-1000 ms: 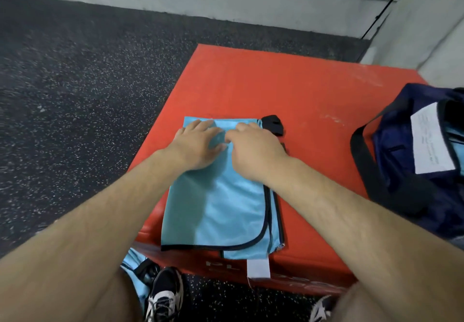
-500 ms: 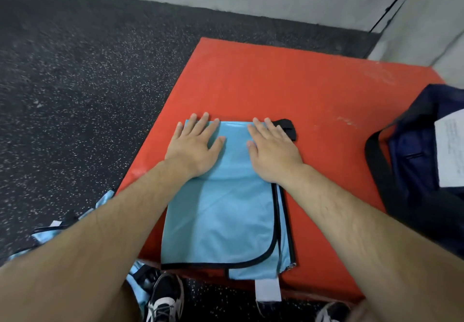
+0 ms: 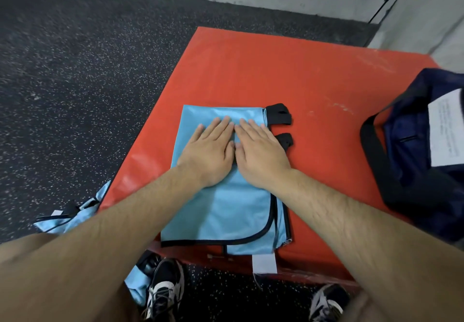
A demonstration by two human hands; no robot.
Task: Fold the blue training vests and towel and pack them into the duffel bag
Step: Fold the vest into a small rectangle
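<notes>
Press folded blue training vest (image 3: pixel 226 211) flat under left hand (image 3: pixel 209 151) and right hand (image 3: pixel 261 153), fingers (image 3: pixel 218 128) straight, gripping nothing; sweep outward evenly.

I see a smooth, faintly shiny blue cloth vest (image 3: pixel 226 211) on a glossy red vinyl-looking mat (image 3: pixel 251 70), a dark matt fabric bag (image 3: pixel 411 171), and rough speckled rubbery flooring (image 3: pixel 75 70)

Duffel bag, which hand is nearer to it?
Right. The right hand lies flat on the vest, nearer the duffel bag; the left hand lies beside it, farther off.
</notes>
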